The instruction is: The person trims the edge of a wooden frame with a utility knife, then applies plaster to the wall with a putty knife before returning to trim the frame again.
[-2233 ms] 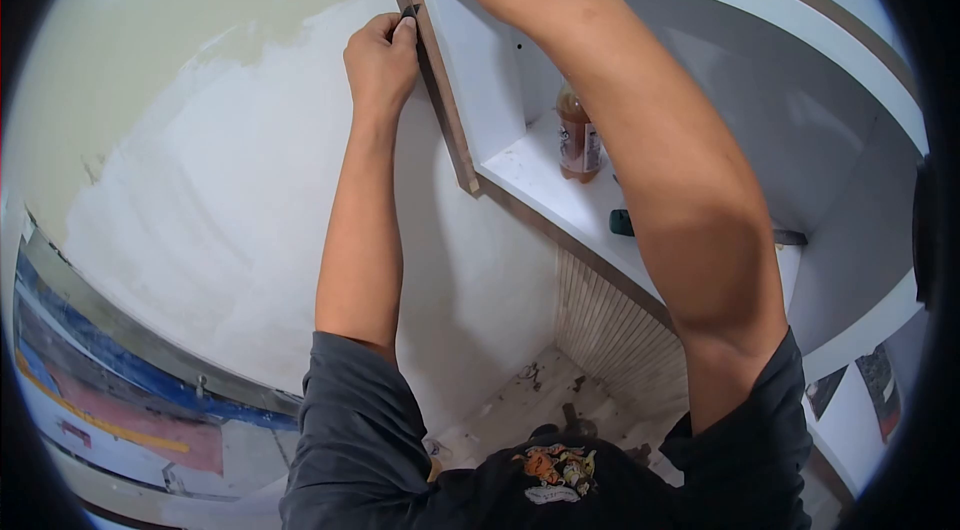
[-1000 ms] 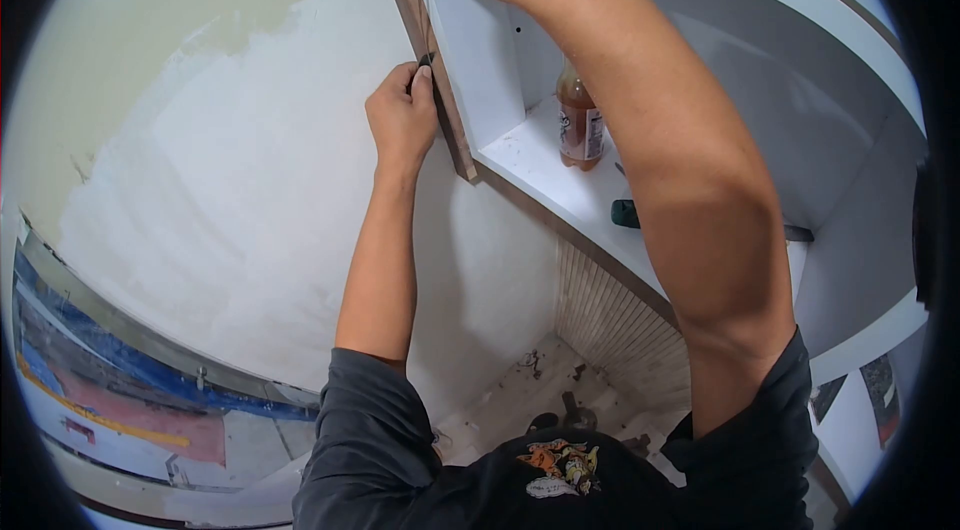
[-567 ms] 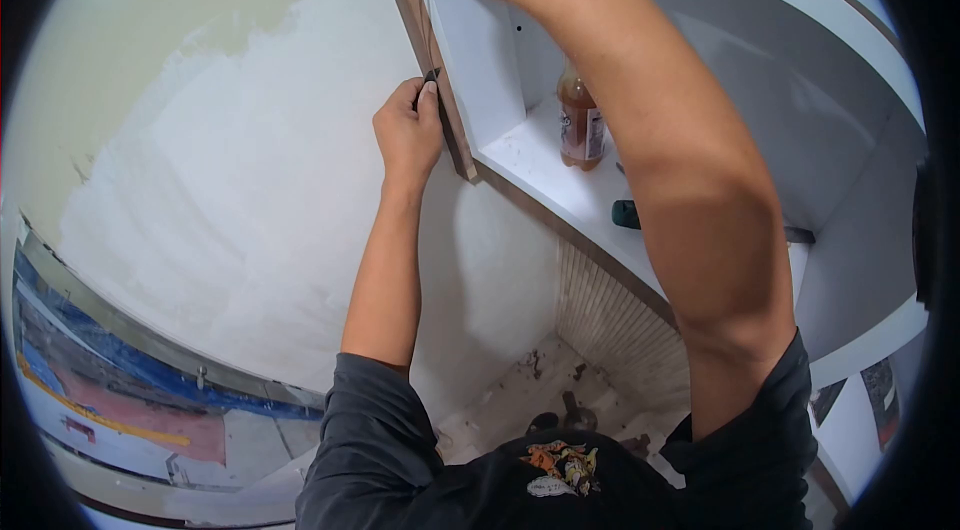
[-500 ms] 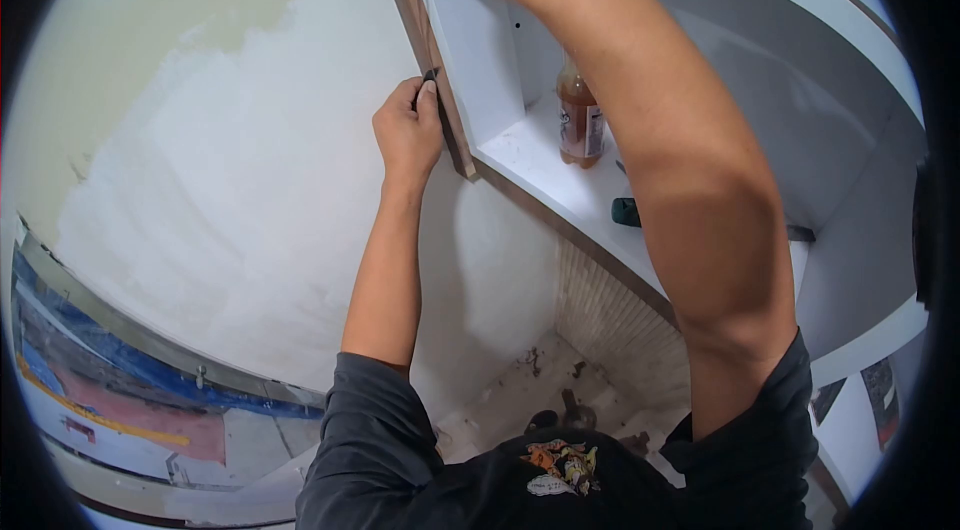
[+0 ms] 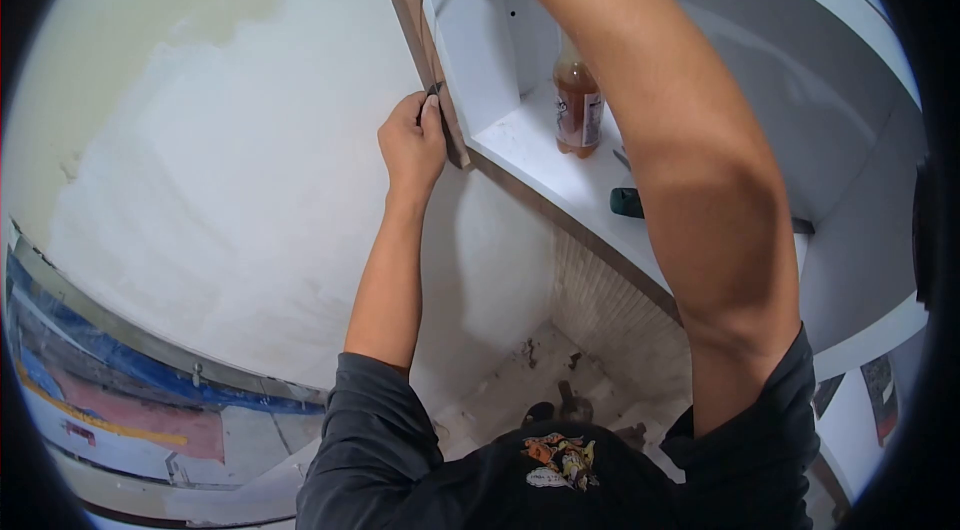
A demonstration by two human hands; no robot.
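My left hand (image 5: pixel 412 145) is closed against the brown edge of an upright panel (image 5: pixel 405 15), its thumb and fingers pinched together. A thin brown strip (image 5: pixel 425 5) runs down along that edge into the pinch. Something small and dark shows between the fingertips, too little of it to name. My right forearm (image 5: pixel 680 80) reaches up across the white cabinet, and the right hand is beyond the top of the view.
On the white cabinet shelf (image 5: pixel 520 145) stands a bottle of brown liquid (image 5: pixel 578 115). A dark green handle (image 5: pixel 626 202) lies near it, partly behind my right arm. A patchy white wall (image 5: pixel 220 150) is at left; bottles (image 5: pixel 575 408) stand on the floor below.
My left hand has shifted very slightly down and right relative to the view, still pinching at the panel edge. The thin strip shows a little farther from the edge at the top.
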